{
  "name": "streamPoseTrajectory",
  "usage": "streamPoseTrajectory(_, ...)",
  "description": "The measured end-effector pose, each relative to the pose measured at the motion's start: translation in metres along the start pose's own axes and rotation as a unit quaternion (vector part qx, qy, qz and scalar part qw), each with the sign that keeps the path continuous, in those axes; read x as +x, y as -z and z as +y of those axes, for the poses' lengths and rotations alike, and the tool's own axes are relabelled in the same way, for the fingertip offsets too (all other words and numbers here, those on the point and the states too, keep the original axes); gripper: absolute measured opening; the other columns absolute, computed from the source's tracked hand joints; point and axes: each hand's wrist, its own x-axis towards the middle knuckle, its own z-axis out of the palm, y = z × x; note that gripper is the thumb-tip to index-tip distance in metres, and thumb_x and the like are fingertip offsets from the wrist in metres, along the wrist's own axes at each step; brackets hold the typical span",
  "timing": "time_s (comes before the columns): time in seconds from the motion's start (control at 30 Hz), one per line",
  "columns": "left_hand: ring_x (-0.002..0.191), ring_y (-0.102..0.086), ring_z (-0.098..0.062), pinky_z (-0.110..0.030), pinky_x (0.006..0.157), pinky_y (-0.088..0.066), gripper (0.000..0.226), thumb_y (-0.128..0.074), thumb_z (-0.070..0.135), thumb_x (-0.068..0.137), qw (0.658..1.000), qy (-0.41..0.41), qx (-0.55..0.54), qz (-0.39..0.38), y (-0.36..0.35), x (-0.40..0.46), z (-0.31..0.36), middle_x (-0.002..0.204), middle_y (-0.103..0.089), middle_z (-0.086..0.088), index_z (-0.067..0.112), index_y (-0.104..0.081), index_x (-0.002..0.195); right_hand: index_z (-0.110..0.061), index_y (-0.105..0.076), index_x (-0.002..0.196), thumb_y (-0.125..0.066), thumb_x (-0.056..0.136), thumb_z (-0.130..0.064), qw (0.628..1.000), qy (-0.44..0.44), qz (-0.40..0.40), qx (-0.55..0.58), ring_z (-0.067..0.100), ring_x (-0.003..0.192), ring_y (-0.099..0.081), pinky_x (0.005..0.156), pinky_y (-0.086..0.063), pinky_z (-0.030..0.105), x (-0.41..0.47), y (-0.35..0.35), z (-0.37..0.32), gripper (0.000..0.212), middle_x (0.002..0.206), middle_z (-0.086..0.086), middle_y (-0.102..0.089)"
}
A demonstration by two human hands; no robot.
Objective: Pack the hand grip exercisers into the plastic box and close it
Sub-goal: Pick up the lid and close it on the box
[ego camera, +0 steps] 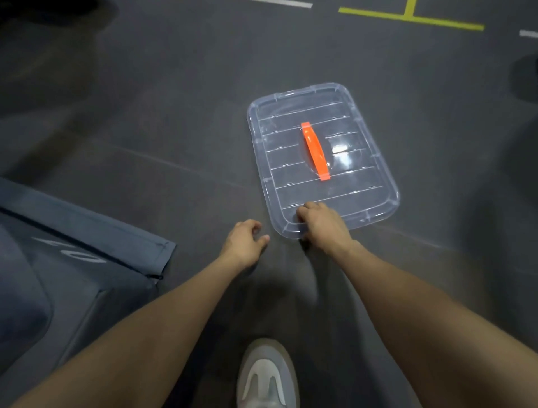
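A clear plastic lid [294, 151] with an orange handle [315, 150] lies flat on the dark floor, ahead and to the right. My right hand [321, 225] grips the lid's near edge, fingers curled over the rim. My left hand [244, 241] hovers just left of the lid, fingers loosely curled, holding nothing. No hand grip exercisers and no box body are in view.
A blue-grey fabric bag or mat [67, 262] with a zip lies at the left. My grey shoe [267, 375] stands at the bottom centre. Yellow [410, 19] and white floor lines [291, 3] run along the far edge.
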Motion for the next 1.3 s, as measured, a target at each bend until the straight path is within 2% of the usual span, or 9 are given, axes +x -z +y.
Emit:
streamPoseTrajectory(0.13,0.104,-0.058,-0.022,-0.026,0.094,-0.041,0.035,-0.05,0.036,0.093,0.992,0.039,-0.117,0.001,0.007,0.003,0.014,0.107,-0.062,-0.007,0.009,-0.059,0.113,-0.01,-0.056,0.107,-0.069,0.076,-0.016,0.999,0.043,-0.028,0.009,0.027,0.116,-0.049,0.088,-0.043,0.034,-0.002,0.02,-0.003,0.034,0.118,0.008,-0.054)
streamPoseTrajectory(0.23,0.079,-0.06,-0.016,-0.027,0.074,-0.053,0.032,-0.047,0.042,0.093,0.939,0.079,-0.331,-0.05,0.026,0.0,0.038,0.09,-0.063,-0.008,0.012,-0.056,0.092,-0.009,-0.058,0.11,-0.074,0.074,-0.02,0.997,0.071,-0.03,0.025,0.027,0.115,-0.05,0.09,-0.043,0.034,-0.01,0.044,-0.012,0.04,0.119,0.009,-0.055)
streamPoseTrajectory(0.3,0.072,-0.059,-0.011,-0.02,0.061,-0.052,0.021,-0.057,0.03,0.091,0.894,0.108,-0.43,-0.058,0.04,-0.002,0.05,0.085,-0.062,-0.004,0.01,-0.056,0.093,-0.009,-0.059,0.111,-0.073,0.076,-0.02,0.996,0.08,-0.015,0.044,0.026,0.114,-0.051,0.091,-0.041,0.032,-0.014,0.057,-0.018,0.039,0.118,0.009,-0.057)
streamPoseTrajectory(0.4,0.068,-0.06,-0.013,-0.021,0.062,-0.054,0.01,-0.063,0.003,0.085,0.866,0.095,-0.49,-0.02,0.074,-0.021,0.07,0.079,-0.062,-0.006,0.009,-0.056,0.08,-0.007,-0.06,0.111,-0.072,0.078,-0.021,0.993,0.091,0.02,0.074,0.025,0.111,-0.053,0.085,-0.035,0.023,-0.031,0.094,-0.034,0.038,0.116,0.009,-0.058)
streamPoseTrajectory(0.5,0.067,-0.06,-0.016,-0.023,0.067,-0.055,0.011,-0.061,-0.004,0.082,0.87,0.057,-0.49,0.015,0.116,-0.044,0.086,0.077,-0.062,-0.009,0.006,-0.058,0.079,-0.006,-0.061,0.11,-0.072,0.08,-0.022,0.987,0.101,0.042,0.118,0.024,0.106,-0.057,0.083,-0.039,0.024,-0.052,0.136,-0.057,0.036,0.113,0.008,-0.061)
streamPoseTrajectory(0.73,0.038,-0.045,-0.011,-0.015,0.042,-0.035,0.015,-0.06,0.005,0.083,0.905,-0.035,-0.39,0.164,0.234,-0.144,0.082,0.061,-0.053,-0.007,0.011,-0.061,0.07,-0.005,-0.063,0.117,-0.064,0.088,-0.018,0.966,0.122,0.094,0.21,0.025,0.109,-0.06,0.097,-0.044,0.031,-0.099,0.231,-0.14,0.032,0.116,0.011,-0.066)
streamPoseTrajectory(0.93,0.057,-0.039,-0.017,-0.025,0.054,-0.029,0.031,-0.06,0.011,0.083,0.883,-0.111,-0.378,0.256,0.331,-0.234,0.043,0.048,-0.057,0.004,0.016,-0.063,0.053,-0.011,-0.043,0.138,-0.069,0.083,-0.02,0.957,0.118,0.2,0.172,0.025,0.129,-0.044,0.106,-0.038,0.035,-0.125,0.28,-0.22,0.061,0.138,0.008,-0.043)
streamPoseTrajectory(1.1,0.074,-0.054,-0.02,-0.03,0.075,-0.042,0.018,-0.059,0.011,0.088,0.862,-0.155,-0.4,0.271,0.387,-0.309,-0.006,0.067,-0.066,-0.005,0.013,-0.068,0.072,-0.014,-0.036,0.142,-0.073,0.078,-0.029,0.938,0.191,0.27,0.103,0.028,0.133,-0.034,0.11,-0.032,0.036,-0.149,0.307,-0.303,0.076,0.144,0.008,-0.035)
streamPoseTrajectory(1.3,0.056,-0.062,-0.004,-0.014,0.054,-0.048,0.016,-0.062,0.016,0.086,0.849,-0.144,-0.404,0.308,0.431,-0.371,-0.098,0.068,-0.071,0.003,0.005,-0.07,0.094,-0.015,-0.056,0.126,-0.064,0.083,-0.04,0.935,0.291,0.202,0.029,0.03,0.122,-0.048,0.105,-0.036,0.038,-0.17,0.305,-0.4,0.05,0.129,0.009,-0.056)
